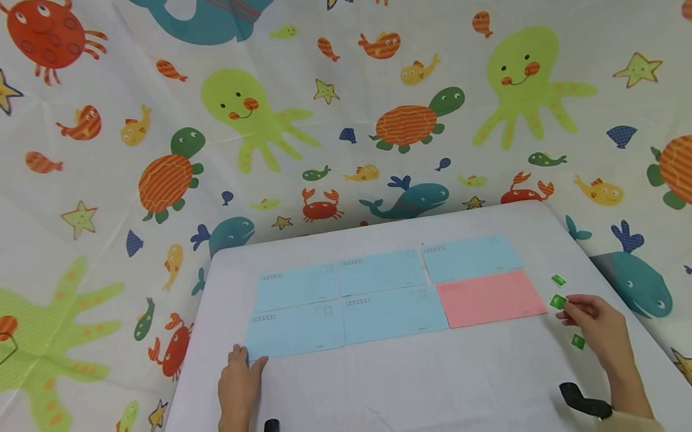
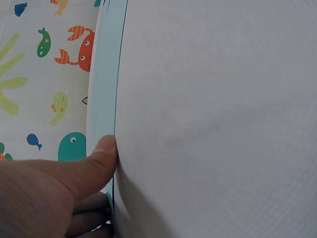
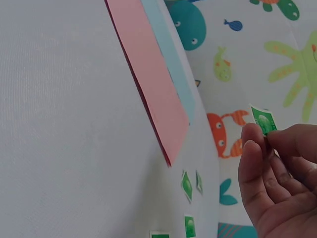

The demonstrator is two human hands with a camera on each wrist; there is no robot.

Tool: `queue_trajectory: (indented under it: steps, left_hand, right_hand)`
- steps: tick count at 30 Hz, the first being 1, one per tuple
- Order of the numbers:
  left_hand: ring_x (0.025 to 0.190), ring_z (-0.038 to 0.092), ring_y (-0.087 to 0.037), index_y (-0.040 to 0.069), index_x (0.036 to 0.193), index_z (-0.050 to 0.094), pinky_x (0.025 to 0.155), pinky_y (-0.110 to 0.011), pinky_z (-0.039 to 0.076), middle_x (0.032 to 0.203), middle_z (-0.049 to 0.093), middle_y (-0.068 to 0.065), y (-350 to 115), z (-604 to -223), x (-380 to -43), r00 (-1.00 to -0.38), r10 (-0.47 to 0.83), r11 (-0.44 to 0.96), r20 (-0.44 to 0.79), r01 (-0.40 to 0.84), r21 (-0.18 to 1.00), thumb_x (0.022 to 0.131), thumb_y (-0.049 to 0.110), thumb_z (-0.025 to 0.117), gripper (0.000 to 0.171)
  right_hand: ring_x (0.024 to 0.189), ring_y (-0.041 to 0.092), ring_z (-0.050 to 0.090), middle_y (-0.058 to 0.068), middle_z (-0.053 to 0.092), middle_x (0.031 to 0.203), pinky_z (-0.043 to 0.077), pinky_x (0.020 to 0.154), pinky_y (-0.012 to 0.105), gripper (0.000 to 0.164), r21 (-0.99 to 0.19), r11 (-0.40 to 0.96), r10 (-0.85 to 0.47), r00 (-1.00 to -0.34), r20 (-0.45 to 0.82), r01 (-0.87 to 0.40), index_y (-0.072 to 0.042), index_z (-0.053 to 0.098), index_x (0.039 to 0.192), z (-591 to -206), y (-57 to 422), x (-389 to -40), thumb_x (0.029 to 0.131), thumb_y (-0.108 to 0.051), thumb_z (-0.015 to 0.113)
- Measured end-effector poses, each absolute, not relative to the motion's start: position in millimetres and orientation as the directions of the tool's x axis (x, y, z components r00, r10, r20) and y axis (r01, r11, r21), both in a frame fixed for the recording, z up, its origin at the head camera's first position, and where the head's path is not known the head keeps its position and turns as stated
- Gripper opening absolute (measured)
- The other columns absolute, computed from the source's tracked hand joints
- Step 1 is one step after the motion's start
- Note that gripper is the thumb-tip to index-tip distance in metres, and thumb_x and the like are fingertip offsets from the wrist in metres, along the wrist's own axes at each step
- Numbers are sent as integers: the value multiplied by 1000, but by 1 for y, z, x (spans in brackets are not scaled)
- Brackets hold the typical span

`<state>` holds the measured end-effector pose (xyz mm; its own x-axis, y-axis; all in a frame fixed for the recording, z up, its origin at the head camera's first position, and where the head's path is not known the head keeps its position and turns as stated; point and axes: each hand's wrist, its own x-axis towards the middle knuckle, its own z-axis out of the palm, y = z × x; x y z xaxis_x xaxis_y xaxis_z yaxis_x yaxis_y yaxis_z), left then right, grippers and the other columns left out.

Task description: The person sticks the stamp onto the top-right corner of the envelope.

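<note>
My right hand (image 1: 598, 331) pinches a small green postage stamp (image 3: 264, 120) between thumb and fingertips, above the right side of the table. Other green stamps (image 1: 578, 341) lie near that hand. At the lower left corner of a blue envelope (image 1: 295, 332), my left hand (image 1: 240, 382) rests with the thumb touching the bottom edge and the fingers by the left edge. The left wrist view has the thumb (image 2: 105, 146) on the envelope's border, the other fingers partly hidden below it. A pink envelope (image 1: 492, 298) lies closest to the right hand.
More blue envelopes (image 1: 382, 272) form two rows with the pink one on the white table (image 1: 398, 392). Behind and beside the table hangs a cloth (image 1: 342, 114) printed with sea animals. Black straps (image 1: 584, 401) with camera mounts sit on the wrists.
</note>
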<state>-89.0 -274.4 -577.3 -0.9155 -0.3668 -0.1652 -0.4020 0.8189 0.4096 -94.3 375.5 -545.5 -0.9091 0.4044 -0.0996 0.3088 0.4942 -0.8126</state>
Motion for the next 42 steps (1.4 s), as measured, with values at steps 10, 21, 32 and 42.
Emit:
queue_trajectory:
  steps: [10, 21, 32, 42]
  left_hand:
    - [141, 30, -55, -19, 141, 41, 113, -64, 31, 151, 30, -39, -275, -576, -88, -919, -369, 821, -139, -392, 415, 95, 20, 68, 66]
    - [142, 31, -54, -18, 140, 43, 113, -64, 30, 151, 31, -38, -275, -577, -90, -916, -379, 816, -130, -397, 420, 94, 21, 69, 66]
    - [141, 31, -55, -19, 139, 44, 113, -64, 31, 151, 31, -38, -277, -579, -88, -919, -374, 819, -124, -390, 422, 93, 19, 71, 65]
    - [141, 32, -55, -18, 139, 44, 113, -64, 31, 150, 32, -38, -277, -580, -87, -919, -376, 814, -119, -388, 431, 92, 19, 72, 66]
  right_hand:
    - [69, -7, 65, -30, 59, 77, 55, 66, 10, 35, -853, 443, 419, -905, -74, 275, -1, 54, 120, -537, 366, -99, 104, -33, 53]
    - [66, -7, 64, -28, 57, 77, 55, 64, 11, 26, -870, 414, 450, -891, -63, 270, -3, 54, 117, -532, 360, -102, 104, -25, 54]
    - [67, -7, 66, -24, 63, 82, 54, 66, 8, 30, -919, 311, 506, -861, -54, 241, -6, 56, 125, -531, 343, -109, 100, -22, 61]
    - [69, -4, 68, -24, 65, 82, 55, 66, 10, 18, -950, 253, 483, -875, -41, 185, -11, 61, 116, -526, 322, -121, 100, -20, 61]
